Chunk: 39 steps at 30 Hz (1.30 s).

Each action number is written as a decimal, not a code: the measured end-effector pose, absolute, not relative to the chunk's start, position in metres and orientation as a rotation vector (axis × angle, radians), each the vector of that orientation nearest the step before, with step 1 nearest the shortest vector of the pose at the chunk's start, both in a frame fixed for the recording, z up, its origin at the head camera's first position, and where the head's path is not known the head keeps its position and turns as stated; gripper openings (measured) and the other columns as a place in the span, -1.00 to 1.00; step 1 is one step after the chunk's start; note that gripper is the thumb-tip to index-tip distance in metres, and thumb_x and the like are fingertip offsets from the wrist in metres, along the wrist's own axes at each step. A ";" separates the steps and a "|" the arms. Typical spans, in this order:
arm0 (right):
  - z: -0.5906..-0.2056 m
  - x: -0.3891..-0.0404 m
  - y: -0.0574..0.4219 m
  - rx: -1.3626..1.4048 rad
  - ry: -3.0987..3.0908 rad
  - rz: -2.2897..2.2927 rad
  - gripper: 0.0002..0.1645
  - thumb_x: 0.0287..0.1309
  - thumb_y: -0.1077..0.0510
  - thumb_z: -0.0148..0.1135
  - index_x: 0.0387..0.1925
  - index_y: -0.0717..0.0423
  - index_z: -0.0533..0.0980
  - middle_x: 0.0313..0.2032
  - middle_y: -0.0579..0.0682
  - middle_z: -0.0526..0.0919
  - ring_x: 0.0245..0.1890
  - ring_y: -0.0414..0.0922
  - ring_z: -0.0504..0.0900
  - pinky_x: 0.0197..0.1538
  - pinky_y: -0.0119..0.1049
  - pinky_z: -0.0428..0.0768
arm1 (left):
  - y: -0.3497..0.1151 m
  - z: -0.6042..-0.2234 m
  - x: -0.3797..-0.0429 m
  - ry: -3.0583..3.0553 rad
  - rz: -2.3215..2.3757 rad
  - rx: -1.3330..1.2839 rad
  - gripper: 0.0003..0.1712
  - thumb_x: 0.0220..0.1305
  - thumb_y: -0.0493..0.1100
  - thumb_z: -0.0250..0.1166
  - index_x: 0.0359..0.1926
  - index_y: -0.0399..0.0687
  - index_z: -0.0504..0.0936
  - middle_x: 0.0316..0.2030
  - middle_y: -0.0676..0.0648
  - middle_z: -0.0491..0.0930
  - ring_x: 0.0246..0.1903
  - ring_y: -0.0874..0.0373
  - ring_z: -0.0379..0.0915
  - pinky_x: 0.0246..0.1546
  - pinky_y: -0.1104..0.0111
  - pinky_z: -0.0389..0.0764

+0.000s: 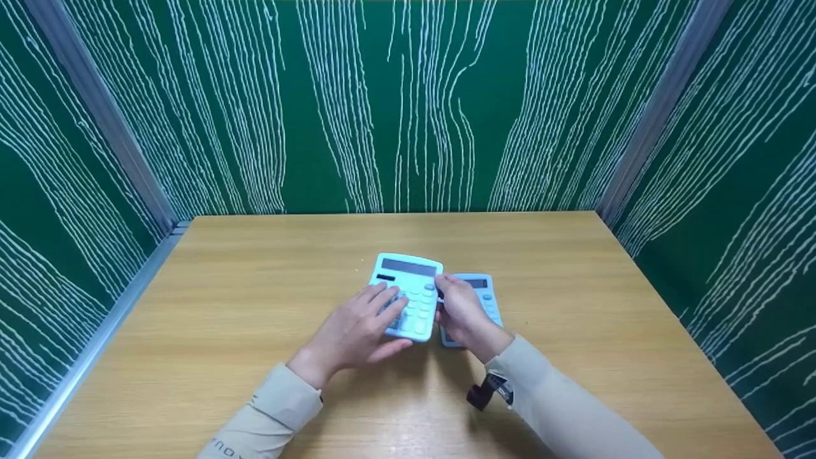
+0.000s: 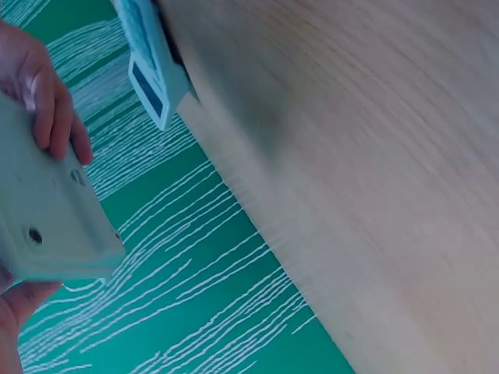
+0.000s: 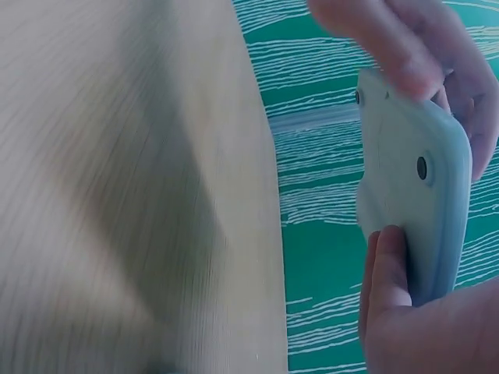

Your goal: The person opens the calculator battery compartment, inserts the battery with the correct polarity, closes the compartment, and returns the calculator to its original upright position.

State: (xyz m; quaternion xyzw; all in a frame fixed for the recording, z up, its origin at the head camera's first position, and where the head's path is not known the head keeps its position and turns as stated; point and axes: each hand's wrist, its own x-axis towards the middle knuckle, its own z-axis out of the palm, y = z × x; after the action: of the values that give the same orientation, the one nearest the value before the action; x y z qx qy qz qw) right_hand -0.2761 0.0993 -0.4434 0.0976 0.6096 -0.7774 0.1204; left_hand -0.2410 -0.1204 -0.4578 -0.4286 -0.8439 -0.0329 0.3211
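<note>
A light blue calculator is held above the table, tilted with its screen and keys facing up. My right hand grips its right edge, thumb on the front and fingers behind; the right wrist view shows these fingers against the pale back. My left hand lies over the keys at the lower left with fingers extended, its thumb near the bottom edge. Beneath my right hand a second light blue calculator lies on the table, partly hidden. The left wrist view catches this second calculator's screen end.
The wooden table spreads around the hands. Green walls with white wavy lines stand behind it and at both sides, joined by grey corner posts. A black device is strapped at the right wrist.
</note>
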 end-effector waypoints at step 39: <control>-0.463 -0.295 0.098 0.190 1.959 -2.118 -0.42 0.76 0.03 -0.11 0.58 0.21 0.35 0.21 0.17 0.68 0.13 -0.04 0.70 0.19 -0.15 0.74 | -0.126 -0.460 -0.265 -2.573 -1.933 0.066 -0.60 0.54 -0.35 0.10 0.27 -0.37 0.64 -0.10 -0.22 0.69 -0.28 0.08 0.66 -0.34 0.33 0.78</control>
State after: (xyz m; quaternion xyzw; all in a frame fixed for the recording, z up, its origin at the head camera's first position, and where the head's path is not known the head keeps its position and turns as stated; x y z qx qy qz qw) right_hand -0.2948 0.0983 -0.4629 0.0651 0.6722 -0.7269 0.1248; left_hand -0.2650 -0.1262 -0.4600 0.0204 -0.7988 -0.6000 -0.0388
